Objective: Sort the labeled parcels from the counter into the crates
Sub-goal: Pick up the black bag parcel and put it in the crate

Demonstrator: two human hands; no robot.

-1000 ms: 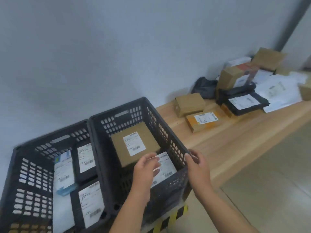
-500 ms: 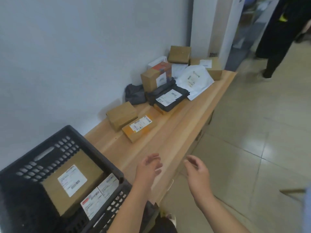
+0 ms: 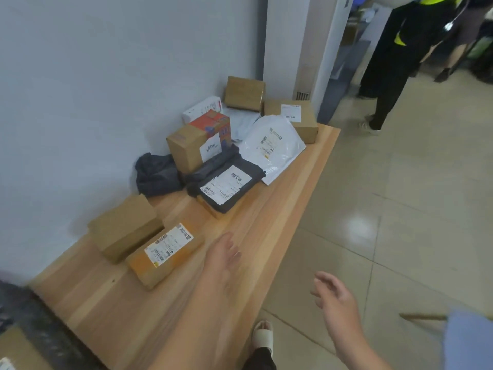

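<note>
A long wooden counter (image 3: pixel 266 236) holds the parcels. Nearest lies a flat brown-orange box with a white label (image 3: pixel 165 253), and a plain brown box (image 3: pixel 125 227) sits beside it against the wall. Farther along are a black labeled mailer (image 3: pixel 226 186), a dark bag (image 3: pixel 157 174), a white mailer (image 3: pixel 272 148) and more boxes. My left hand (image 3: pixel 222 259) hovers open and blurred over the counter, just right of the labeled box, holding nothing. My right hand (image 3: pixel 334 300) hangs open over the floor beyond the counter's edge. A corner of a black crate (image 3: pixel 40 324) shows at the lower left.
A white wall runs behind the counter. Tiled floor lies to the right, with my sandaled foot (image 3: pixel 262 335) near the counter. A person in dark clothes (image 3: pixel 392 57) stands by the doorway at the upper right. A blue object (image 3: pixel 469 340) cuts in at the lower right.
The view has swung right from the crates to the counter's parcels. Both hands left the crate; my left hand has reached forward toward the nearest labeled box, and my right has drifted out over the floor.
</note>
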